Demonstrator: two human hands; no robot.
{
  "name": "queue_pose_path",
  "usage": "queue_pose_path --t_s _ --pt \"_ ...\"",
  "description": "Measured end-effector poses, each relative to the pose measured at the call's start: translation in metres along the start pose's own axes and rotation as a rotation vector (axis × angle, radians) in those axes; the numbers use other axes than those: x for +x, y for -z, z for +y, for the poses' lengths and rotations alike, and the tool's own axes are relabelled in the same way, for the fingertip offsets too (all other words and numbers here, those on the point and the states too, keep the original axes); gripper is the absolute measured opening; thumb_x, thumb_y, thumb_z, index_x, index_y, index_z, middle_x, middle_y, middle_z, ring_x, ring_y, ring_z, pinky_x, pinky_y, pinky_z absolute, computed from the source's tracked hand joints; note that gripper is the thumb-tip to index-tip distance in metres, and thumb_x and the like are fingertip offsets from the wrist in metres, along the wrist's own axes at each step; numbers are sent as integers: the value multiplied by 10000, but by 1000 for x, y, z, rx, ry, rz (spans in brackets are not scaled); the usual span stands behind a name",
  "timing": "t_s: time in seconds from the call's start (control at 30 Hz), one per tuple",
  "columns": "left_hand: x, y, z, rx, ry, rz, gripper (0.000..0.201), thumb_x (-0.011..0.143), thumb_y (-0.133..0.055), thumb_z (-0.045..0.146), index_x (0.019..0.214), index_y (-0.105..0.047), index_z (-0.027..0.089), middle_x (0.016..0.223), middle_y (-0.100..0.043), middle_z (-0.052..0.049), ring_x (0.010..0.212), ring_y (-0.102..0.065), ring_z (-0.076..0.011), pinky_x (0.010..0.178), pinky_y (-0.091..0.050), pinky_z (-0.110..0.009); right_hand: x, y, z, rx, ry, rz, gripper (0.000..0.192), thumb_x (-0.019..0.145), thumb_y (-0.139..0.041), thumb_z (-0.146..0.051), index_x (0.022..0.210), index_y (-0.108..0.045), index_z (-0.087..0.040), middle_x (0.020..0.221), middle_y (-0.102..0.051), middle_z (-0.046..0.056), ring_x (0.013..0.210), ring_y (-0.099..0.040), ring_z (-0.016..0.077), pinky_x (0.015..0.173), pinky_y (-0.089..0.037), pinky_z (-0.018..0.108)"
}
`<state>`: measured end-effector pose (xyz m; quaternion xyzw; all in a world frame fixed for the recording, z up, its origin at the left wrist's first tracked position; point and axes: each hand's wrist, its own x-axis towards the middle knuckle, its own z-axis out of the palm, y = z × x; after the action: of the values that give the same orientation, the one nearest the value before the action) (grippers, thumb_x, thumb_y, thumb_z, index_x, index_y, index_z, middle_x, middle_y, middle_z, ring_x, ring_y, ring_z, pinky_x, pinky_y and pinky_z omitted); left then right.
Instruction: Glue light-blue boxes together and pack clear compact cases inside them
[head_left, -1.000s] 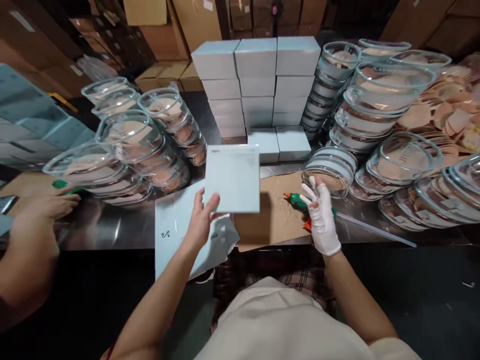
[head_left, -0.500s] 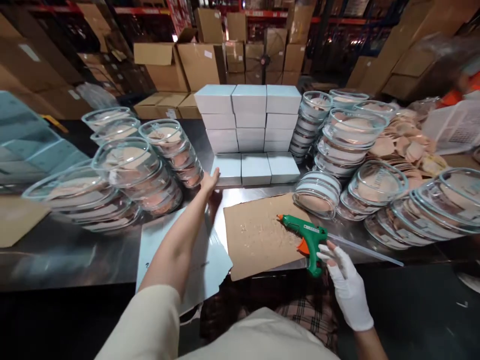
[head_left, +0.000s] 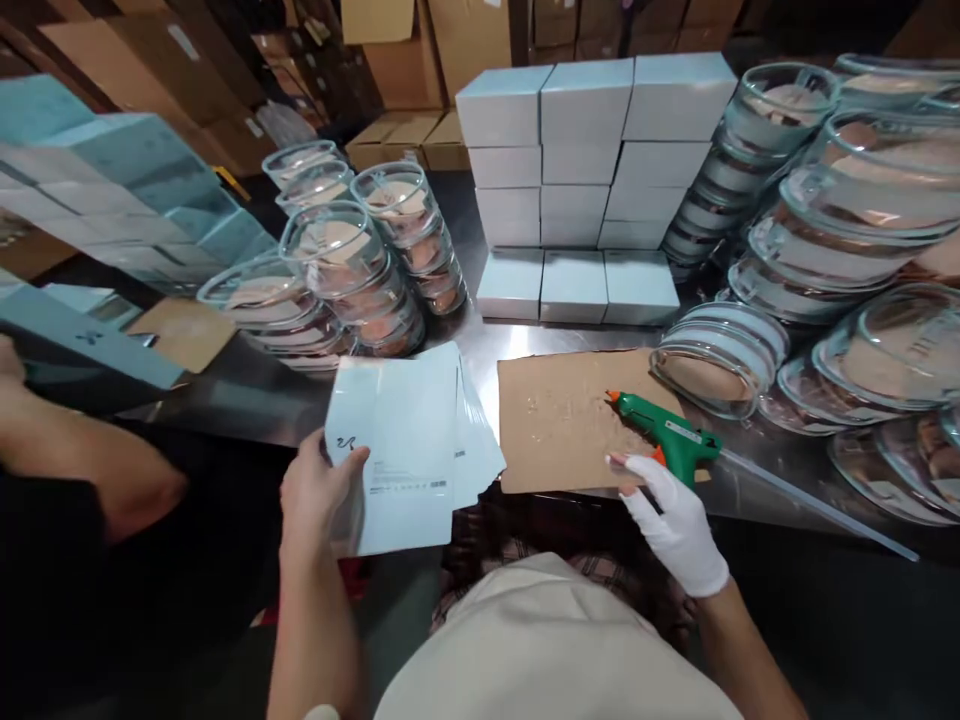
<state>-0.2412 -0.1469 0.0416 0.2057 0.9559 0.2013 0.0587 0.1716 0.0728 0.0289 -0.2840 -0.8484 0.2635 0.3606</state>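
My left hand (head_left: 321, 485) grips the left edge of a light blue flattened carton (head_left: 405, 440), thumb on top; its other fingers are partly hidden. The carton has small print and a dark logo. More light blue card (head_left: 477, 470) fans out underneath to the right. My right hand (head_left: 671, 520), in a white glove with bare fingertips, is open beside a green hot glue gun (head_left: 667, 428), its fingers loosely bent and apart. The gun lies on a brown cardboard sheet (head_left: 555, 425), its orange nozzle pointing left. A long clear glue stick (head_left: 817, 502) sticks out of its back.
Stacked white-blue boxes (head_left: 585, 205) stand behind the cardboard. Glass dishes with lids are piled at left (head_left: 341, 270) and right (head_left: 862, 220) on the metal table (head_left: 274, 400). Another person's arm (head_left: 97, 460) reaches in at left, by more blue boxes (head_left: 142, 160).
My left hand has come back from the stacked boxes to the flattened carton and taken hold of it. My right hand has shifted left, past the glue gun's handle. The view has turned left and down.
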Motion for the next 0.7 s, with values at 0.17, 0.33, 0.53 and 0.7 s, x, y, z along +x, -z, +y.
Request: queue_pose_path --t_s 0.17,0.33,0.53,0.7 --pt "-66 20 54 -366 -420 222 532 882 -712 557 1336 -654 287 1225 -760 -65 1035 -744 -307 809 -611 -376 30 -1 -51 -104 264 175 532 1001 -619 -195 1518 -538 -292 1368 -705 119 1270 -671 294 1075 -549 484" --pt "-108 -9 92 -540 -912 -319 247 987 -671 356 1214 -733 280 1114 -812 -34 941 -785 -214 763 -610 -263 41 1 -75 -223 172 154 219 1014 -613 -302 1191 -700 -207 1059 -774 105 1003 -715 273 918 -557 424" --pt "-103 -41 77 -555 -923 -438 259 1025 -651 359 1263 -700 271 1129 -808 -38 969 -787 -192 812 -623 -258 8 14 -39 279 -432 -596 468 999 -582 -597 1133 -762 -186 906 -774 53 806 -703 208 794 -564 317" --pt "-114 -54 82 -298 -1201 -506 797 948 -631 677 1589 -462 235 1411 -699 -178 1178 -735 -342 952 -618 -461 -23 6 -8 881 -676 -805 850 796 -648 -882 1138 -799 -119 982 -776 117 937 -719 281 925 -577 407"
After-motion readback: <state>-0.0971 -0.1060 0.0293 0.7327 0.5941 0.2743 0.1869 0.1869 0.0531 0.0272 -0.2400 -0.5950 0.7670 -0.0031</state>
